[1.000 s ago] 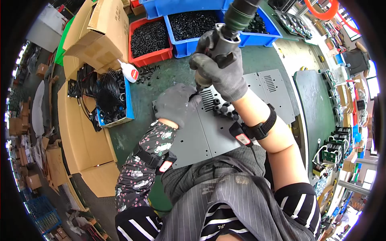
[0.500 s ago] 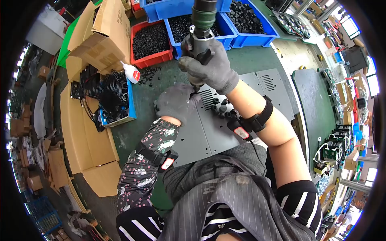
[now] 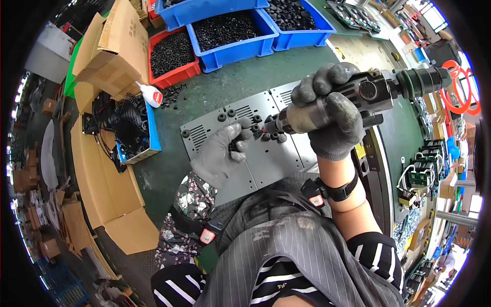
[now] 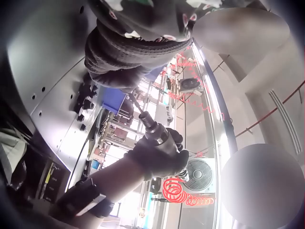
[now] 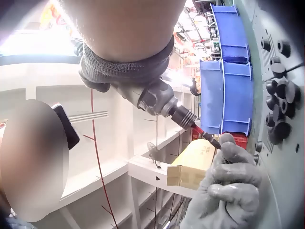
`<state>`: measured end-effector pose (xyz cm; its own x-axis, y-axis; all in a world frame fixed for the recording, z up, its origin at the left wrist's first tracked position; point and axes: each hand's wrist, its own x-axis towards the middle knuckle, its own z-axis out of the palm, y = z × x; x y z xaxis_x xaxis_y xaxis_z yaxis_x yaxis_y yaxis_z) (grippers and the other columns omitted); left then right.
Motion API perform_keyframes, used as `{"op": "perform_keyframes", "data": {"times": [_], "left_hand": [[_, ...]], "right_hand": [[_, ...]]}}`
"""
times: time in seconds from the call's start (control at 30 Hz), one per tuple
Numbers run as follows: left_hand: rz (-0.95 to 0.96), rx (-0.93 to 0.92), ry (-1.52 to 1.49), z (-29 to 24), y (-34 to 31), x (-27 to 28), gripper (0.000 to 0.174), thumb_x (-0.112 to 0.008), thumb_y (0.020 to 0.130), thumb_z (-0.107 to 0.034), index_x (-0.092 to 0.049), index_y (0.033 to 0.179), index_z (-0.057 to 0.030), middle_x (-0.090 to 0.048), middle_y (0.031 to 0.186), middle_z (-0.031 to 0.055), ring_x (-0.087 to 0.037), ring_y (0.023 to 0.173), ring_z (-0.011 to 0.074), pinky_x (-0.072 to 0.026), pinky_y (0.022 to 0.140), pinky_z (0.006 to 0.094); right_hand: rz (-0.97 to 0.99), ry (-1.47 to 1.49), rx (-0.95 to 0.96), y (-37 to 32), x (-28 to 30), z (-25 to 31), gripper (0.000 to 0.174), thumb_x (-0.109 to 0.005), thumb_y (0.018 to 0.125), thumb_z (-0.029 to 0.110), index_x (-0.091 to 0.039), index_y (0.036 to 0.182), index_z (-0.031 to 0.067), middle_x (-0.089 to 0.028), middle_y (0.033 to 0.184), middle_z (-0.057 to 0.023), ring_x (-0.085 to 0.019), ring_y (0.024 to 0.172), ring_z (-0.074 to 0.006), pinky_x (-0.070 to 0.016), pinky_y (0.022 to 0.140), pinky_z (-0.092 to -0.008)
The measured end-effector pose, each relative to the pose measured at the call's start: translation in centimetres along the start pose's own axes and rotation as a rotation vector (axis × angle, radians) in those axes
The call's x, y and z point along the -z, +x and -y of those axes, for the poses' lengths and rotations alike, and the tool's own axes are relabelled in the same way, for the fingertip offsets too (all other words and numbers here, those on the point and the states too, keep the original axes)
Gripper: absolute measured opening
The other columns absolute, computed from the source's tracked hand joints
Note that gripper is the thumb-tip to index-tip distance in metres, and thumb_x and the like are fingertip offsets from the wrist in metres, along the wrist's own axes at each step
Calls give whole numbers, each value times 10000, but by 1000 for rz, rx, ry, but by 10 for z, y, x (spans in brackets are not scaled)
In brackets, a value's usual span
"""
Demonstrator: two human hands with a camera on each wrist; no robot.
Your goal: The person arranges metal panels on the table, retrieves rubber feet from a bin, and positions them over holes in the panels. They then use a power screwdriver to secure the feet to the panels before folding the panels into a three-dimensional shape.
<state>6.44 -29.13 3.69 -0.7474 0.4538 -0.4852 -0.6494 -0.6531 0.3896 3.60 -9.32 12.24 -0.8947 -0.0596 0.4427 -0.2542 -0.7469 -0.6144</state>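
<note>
My gloved right hand grips a power screwdriver, held nearly level with its bit pointing left. Close to the bit tip is my gloved left hand, palm turned up and fingers curled around small dark pieces. In the right wrist view, the left thumb and forefinger are right at the bit. Below lie grey slotted metal panels. Black rubber feet stand beside the slots, and a loose cluster of feet sits on the panel.
Blue bins and a red bin of small black parts line the back. A white bottle, a blue-sided box of black parts and an open cardboard box are at left. A red coiled hose hangs at right.
The screwdriver has swung from upright over the panel to nearly level at the right. My left hand has turned from palm down at the panel to palm up, uncovering rubber feet there.
</note>
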Motion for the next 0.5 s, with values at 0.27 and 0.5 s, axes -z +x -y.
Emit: {"op": "perform_keyframes", "data": {"times": [0.27, 0.5], "left_hand": [[-49, -108, 47, 23, 2, -17, 249, -492, 857, -41, -533, 1103, -52, -536, 910, 47, -481, 696, 82, -422, 550, 179], [-13, -125, 112, 24, 1, -12, 278, -476, 823, -64, -529, 1094, -37, -535, 881, 47, -477, 696, 95, -417, 546, 194]], "right_hand": [[-15, 17, 51, -7, 10, 17, 313, -589, 745, 81, -460, 1026, 129, -465, 860, -46, -510, 798, -197, -438, 732, -365], [-26, 55, 52, -8, 15, 17, 309, -568, 746, 78, -457, 1031, 122, -467, 861, -47, -515, 801, -201, -439, 742, -375]]}}
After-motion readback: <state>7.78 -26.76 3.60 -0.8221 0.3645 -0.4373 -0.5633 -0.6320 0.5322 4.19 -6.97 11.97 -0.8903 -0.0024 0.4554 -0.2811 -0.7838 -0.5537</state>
